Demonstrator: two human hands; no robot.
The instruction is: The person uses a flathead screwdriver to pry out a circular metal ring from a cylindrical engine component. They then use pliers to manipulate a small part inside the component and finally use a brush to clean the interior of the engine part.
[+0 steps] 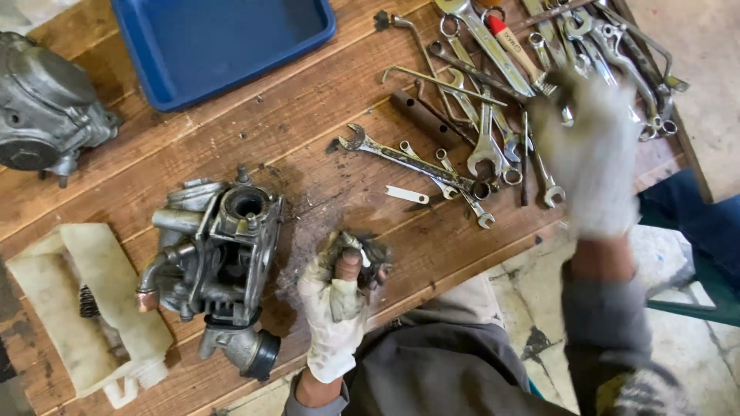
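Blue tray [223,46] top-left, left hand [339,304] – worn glove

I see a wooden plank table [231,146] carrying a blue tray [216,42] at the upper left, a grey engine casing [42,104] at the left edge, a carburettor [212,258] lower left beside a dirty white plastic piece [85,308], and (piled loosely) spanners [493,100] at the upper right.

Blue tray [223,46], grey engine casing [42,104] (upper left), white plastic container [85,308]
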